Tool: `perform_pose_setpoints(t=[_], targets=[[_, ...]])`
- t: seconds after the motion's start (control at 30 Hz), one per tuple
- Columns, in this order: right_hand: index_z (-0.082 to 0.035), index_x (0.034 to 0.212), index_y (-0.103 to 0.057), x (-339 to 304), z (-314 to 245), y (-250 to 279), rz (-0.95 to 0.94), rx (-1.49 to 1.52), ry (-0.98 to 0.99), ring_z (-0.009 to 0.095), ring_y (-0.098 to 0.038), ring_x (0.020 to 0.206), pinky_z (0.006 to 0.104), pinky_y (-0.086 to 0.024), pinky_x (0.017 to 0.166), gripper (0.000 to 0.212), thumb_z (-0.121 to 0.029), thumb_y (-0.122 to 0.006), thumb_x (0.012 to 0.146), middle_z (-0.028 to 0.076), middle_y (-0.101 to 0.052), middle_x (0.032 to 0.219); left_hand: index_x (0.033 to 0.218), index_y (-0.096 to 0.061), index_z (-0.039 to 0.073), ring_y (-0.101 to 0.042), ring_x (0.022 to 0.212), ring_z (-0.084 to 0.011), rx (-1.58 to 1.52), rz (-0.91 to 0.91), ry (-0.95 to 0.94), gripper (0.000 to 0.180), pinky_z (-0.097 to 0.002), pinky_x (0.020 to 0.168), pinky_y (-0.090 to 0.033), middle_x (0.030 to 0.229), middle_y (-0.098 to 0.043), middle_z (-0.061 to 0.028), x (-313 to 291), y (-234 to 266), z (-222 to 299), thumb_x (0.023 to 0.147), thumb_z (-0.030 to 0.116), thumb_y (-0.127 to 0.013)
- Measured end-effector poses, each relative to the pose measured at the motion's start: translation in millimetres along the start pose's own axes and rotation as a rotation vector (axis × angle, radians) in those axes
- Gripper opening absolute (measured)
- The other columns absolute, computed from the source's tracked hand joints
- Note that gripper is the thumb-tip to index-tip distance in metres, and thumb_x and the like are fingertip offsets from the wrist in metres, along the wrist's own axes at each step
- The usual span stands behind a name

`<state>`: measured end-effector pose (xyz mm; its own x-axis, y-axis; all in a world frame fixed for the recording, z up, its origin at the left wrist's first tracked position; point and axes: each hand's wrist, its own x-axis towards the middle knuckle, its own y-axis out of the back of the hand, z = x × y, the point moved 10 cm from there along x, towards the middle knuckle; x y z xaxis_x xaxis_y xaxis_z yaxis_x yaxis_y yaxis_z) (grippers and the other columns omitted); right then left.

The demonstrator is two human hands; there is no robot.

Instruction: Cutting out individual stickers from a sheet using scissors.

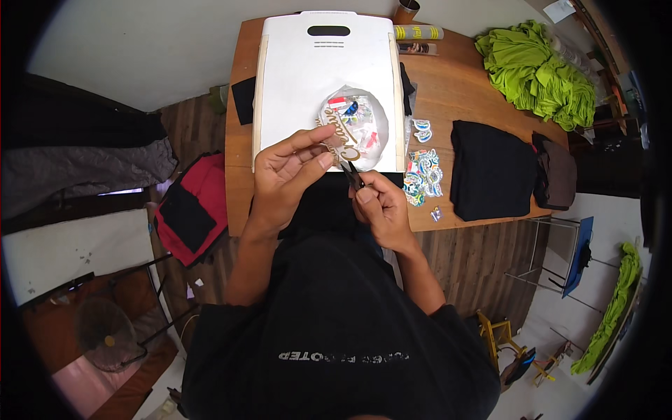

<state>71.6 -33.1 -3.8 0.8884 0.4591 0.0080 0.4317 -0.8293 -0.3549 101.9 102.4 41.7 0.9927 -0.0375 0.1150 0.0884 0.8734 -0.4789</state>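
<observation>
My left hand pinches a piece of clear film with gold script lettering between thumb and fingertips. Closed around small black scissors, my right hand keeps their blades at the film's lower edge. Just beyond both hands, a round whitish tray with film scraps and colourful cut pieces rests on a white panel. The film covers part of that tray. Several colourful stickers lie on the table to the right of the panel.
The wooden table also bears a folded black cloth, a brown cloth and a heap of lime-green fabric. A dark cup stands at the far edge. Red and black fabric sits left, near a fan.
</observation>
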Motion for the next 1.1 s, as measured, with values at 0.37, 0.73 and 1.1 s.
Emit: perform_pose_setpoints(t=[0.37,0.73,1.1], targets=[[0.005,0.111,-0.054,0.1,0.8,-0.3,-0.004,-0.010,0.013,0.004,-0.051,0.080,0.0183,-0.042,0.072,0.019,-0.009,-0.052,0.099,0.001,-0.058,0.089,0.123,-0.058,-0.008,-0.063,0.106,-0.0184,-0.009,0.013,0.018,0.035,-0.0296,0.095,-0.049,0.111,-0.066,-0.0160,-0.4,1.3,-1.5,0.088,-0.003,-0.062],[0.005,0.109,-0.054,2.2,-2.6,-4.3,0.002,-0.020,0.007,0.003,-0.046,0.076,0.0183,-0.039,0.068,0.018,-0.010,-0.052,0.099,-0.001,-0.054,0.084,0.128,-0.052,-0.010,-0.060,0.108,-0.0183,0.023,-0.039,0.098,0.039,-0.0305,0.096,-0.048,0.117,-0.062,-0.0164,-1.6,-1.4,-12.6,0.089,-0.008,-0.055],[0.004,0.108,-0.055,6.1,-24.4,-12.7,0.161,-0.438,0.189,0.004,-0.042,0.056,0.0221,-0.033,0.049,0.017,-0.006,-0.058,0.095,0.003,-0.052,0.068,0.131,-0.052,-0.004,-0.059,0.104,-0.0144,-0.415,-0.008,0.018,0.038,-0.0281,0.096,-0.045,0.117,-0.061,-0.0105,-5.2,3.1,-31.4,0.093,-0.001,-0.054]])
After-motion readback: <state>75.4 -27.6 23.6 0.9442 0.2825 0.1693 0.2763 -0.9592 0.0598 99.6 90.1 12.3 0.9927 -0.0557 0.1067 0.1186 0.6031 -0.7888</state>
